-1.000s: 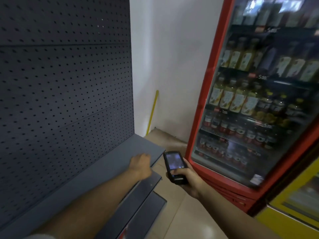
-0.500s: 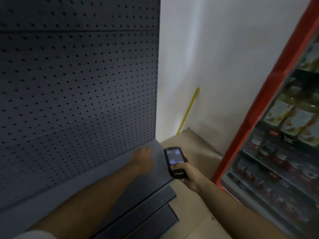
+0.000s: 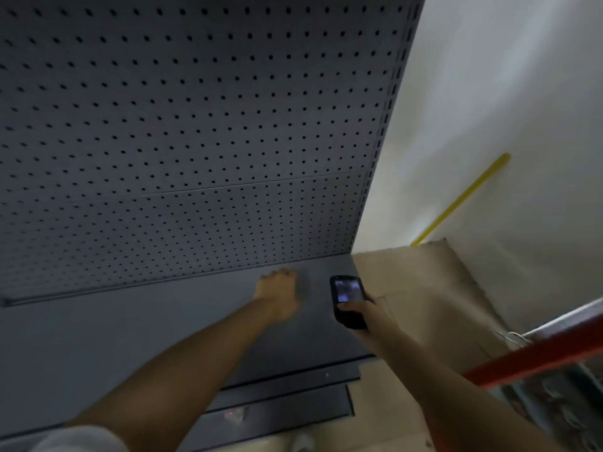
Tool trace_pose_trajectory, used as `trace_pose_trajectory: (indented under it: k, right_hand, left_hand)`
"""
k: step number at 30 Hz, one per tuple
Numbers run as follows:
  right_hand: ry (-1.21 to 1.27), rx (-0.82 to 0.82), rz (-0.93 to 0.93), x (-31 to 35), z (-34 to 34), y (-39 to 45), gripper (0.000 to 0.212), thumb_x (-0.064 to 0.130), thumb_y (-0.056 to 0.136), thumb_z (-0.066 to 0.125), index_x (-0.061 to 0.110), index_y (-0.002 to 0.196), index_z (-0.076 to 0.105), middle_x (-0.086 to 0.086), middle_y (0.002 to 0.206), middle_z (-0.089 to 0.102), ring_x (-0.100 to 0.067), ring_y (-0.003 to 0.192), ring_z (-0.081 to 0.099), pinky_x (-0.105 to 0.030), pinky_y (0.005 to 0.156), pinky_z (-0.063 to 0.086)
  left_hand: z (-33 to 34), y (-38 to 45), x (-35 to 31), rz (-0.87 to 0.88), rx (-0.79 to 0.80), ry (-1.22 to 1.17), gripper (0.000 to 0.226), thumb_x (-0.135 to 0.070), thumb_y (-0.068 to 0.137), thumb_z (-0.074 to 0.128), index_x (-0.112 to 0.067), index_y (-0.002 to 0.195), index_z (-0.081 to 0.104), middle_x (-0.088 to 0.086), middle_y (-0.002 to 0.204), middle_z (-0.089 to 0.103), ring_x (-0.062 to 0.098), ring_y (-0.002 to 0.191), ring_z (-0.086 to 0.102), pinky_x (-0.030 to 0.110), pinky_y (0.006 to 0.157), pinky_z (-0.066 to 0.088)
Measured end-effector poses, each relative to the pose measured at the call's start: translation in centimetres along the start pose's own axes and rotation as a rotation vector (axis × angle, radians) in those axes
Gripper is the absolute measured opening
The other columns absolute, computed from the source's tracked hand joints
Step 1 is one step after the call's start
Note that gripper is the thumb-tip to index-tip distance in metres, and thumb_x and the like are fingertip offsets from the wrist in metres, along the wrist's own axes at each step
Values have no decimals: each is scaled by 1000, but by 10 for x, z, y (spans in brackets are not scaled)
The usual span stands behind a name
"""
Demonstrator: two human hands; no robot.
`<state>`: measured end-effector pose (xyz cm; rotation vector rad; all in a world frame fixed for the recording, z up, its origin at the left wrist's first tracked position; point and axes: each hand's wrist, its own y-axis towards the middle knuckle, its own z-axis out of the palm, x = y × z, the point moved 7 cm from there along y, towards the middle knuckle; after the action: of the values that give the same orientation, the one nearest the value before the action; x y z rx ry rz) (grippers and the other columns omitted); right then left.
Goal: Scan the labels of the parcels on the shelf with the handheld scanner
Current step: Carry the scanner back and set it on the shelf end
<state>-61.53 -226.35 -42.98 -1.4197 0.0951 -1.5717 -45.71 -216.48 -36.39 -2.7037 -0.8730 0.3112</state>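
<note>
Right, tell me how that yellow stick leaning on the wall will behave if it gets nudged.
The yellow stick looks thin and straight, so it is probably stiff and light. It leans steeply on the smooth white wall, apparently held by nothing, so a nudge would likely make it slide sideways and fall.

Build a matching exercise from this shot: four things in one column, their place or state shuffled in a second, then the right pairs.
Things:
1. handheld scanner
2. left hand
3. yellow stick
4. perforated back panel

Places or states:
A. leans against the white wall
B. stands upright behind the shelf
C. gripped in the right hand, screen lit
D. over the grey shelf, holding nothing

Pairs: 1-C, 2-D, 3-A, 4-B
</note>
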Motion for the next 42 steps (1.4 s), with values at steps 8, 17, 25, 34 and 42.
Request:
trace_pose_trajectory:
  k: [8,17,25,34,42]
  right_hand:
    - [23,-44,82,-2,-7,60,49,-13,84,61,1,129,48,-23,115,61,-39,96,63,-45,83,50]
    - [99,9,29,3,-13,95,87,-6,54,76,4,136,50,-27,129,60,-41,100,66,-39,68,57]
    - [61,123,28,0,-17,92,59,-7,63,65,7,120,59,-15,100,70,-28,86,69,-36,68,59]
    - [151,-5,226,-34,-34,87,46,21,97,51,-8,133,48,-33,125,54,-37,106,57,-39,73,58]
    - [99,-49,262,-37,-40,79,51,41,98,48,14,141,42,-30,140,48,-41,107,57,-44,60,58]
  left_hand:
    - [29,40,3,-19,72,-40,55,-31,89,55,-10,138,40,10,139,45,27,121,48,36,102,40]
    - [63,65,-13,-26,131,-89,53,-31,89,57,-10,135,43,11,136,47,29,121,48,38,103,39]
    - [82,72,-42,-20,184,-83,58,-32,84,60,-11,135,42,13,138,46,30,128,42,37,105,35]
    - [98,66,-66,-8,203,-105,73,-55,76,63,-13,132,43,10,135,48,29,125,44,40,104,35]
    - [105,62,-69,-1,207,-127,86,-62,67,71,-13,132,43,8,134,46,28,126,42,40,105,32]
